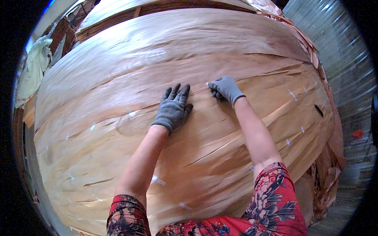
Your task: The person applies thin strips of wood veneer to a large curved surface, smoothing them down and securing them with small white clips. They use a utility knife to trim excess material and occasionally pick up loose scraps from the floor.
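A wide, thin wood veneer sheet [90, 153] with long splits and wrinkles fills the view, dotted with short strips of whitish tape [158, 179]. My left hand [173, 107], in a grey glove with dark fingertips, lies on the sheet, fingers apart. To its right, my right hand [225, 89], also gloved, is closed in a pinch on a small white piece, apparently tape, just above or against the sheet near a long seam. A small dark, narrow object [319, 110] lies on the sheet at the right.
More stacked sheets [134, 10] stand at the back. A pale cloth or sack [33, 72] hangs at the left. Along the right runs a grey, streaked surface [346, 67] with a small red object [357, 133] low on it, beside the ragged veneer edges.
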{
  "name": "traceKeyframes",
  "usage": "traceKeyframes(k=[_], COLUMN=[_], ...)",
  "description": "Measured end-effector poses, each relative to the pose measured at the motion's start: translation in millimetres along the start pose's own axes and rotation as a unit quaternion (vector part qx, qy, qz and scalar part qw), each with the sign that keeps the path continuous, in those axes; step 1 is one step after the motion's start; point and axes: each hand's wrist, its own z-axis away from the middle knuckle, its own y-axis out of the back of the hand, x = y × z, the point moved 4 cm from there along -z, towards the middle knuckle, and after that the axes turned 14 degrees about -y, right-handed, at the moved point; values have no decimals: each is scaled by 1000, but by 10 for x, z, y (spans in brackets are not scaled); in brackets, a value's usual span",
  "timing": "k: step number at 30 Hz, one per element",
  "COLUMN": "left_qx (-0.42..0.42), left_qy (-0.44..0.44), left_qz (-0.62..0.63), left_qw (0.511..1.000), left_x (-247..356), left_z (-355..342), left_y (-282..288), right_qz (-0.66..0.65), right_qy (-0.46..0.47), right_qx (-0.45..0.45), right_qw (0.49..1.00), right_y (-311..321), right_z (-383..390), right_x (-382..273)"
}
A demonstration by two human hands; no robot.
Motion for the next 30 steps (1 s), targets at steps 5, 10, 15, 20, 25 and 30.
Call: traceKeyframes(k=[5,10,15,20,25,30], left_qx=[-2,32,7,-73,-96,-79], left_qy=[17,-1,61,69,88,66], left_qz=[18,-33,83,-5,-68,-114], left_qw=[1000,999,995,995,989,988], left_x=[14,187,300,604,511,542], left_z=[-25,-330,-643,-867,-762,-786], left_y=[12,98,-393,-542,-497,-517], right_qz=[270,401,334,221,223,316], right_qy=[47,48,120,88,188,326], right_qx=[115,150,-55,-64,-51,-125], right_qw=[955,902,933,969,955,882], right_y=[167,233,220,395,309,151], right_z=[-33,119,33,-101,51,-242], right_x=[-122,-179,-230,188,-25,-36])
